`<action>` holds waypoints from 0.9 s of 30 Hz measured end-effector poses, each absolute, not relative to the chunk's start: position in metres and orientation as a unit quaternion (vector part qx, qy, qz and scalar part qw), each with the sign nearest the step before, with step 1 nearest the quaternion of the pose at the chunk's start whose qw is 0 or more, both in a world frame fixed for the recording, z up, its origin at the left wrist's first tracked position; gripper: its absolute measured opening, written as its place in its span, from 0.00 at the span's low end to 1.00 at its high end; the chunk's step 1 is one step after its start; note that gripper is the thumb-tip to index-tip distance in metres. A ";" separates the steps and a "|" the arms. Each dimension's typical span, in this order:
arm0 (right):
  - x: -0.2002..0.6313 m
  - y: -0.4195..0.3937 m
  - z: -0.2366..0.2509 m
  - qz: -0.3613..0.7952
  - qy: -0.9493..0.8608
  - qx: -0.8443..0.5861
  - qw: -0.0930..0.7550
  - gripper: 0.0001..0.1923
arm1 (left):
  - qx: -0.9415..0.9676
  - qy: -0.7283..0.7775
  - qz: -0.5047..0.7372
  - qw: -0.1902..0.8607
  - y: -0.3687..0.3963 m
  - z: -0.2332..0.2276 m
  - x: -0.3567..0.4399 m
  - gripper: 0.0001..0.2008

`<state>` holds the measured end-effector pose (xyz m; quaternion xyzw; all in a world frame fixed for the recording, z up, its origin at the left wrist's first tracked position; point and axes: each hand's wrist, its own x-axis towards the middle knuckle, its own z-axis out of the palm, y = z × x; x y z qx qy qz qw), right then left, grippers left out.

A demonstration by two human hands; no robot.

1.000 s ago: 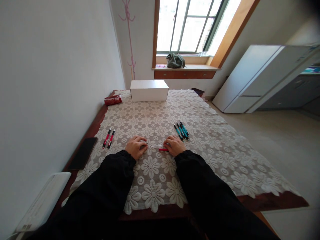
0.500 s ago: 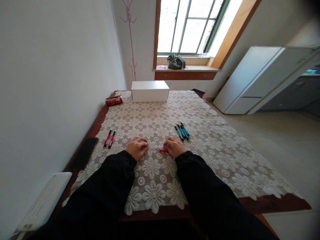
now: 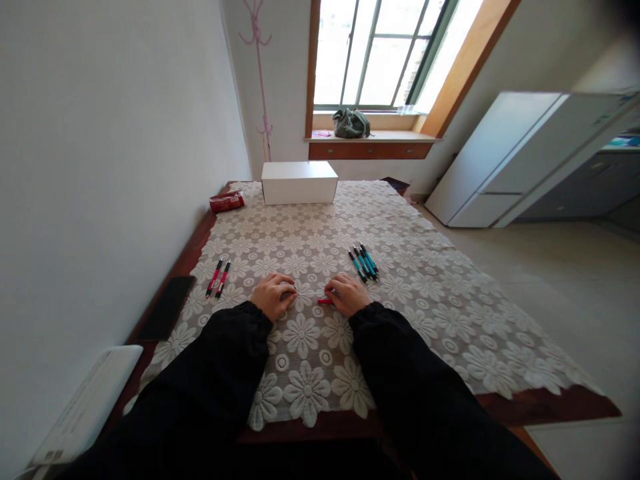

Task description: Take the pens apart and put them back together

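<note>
Barely any change: right hand [image 3: 347, 294] sits slightly further left than before, hiding more of the red piece [image 3: 324, 301] by its fingertips. Both hands pinch the thin white rod [image 3: 310, 293], left hand [image 3: 273, 295] at its left end; rod spans between them, near side of worktop [image 3: 545, 404]. Work looks at the same stage.

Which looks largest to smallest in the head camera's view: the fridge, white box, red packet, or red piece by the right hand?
Fridge
White box
Red packet
Red piece, judging by its visible part
</note>
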<state>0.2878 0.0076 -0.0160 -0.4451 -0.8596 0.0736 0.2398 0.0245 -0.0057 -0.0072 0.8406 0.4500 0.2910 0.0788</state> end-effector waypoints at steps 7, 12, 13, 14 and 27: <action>0.285 0.005 -0.014 0.079 -0.863 -0.440 0.234 0.03 | 0.840 0.446 0.298 0.085 -0.006 -0.006 0.025 0.05; 0.282 0.002 -0.010 0.093 -0.867 -0.427 0.238 0.05 | 0.843 0.431 0.310 0.083 -0.007 -0.004 0.026 0.06; 0.281 0.001 -0.009 0.097 -0.868 -0.424 0.240 0.05 | 0.845 0.427 0.310 0.084 -0.007 -0.004 0.026 0.06; 0.280 0.001 -0.009 0.101 -0.869 -0.421 0.241 0.05 | 0.847 0.423 0.311 0.084 -0.007 -0.003 0.026 0.06; 0.278 -0.003 -0.007 0.104 -0.885 -0.377 0.252 0.09 | 0.855 0.394 0.327 0.079 -0.008 -0.001 0.027 0.06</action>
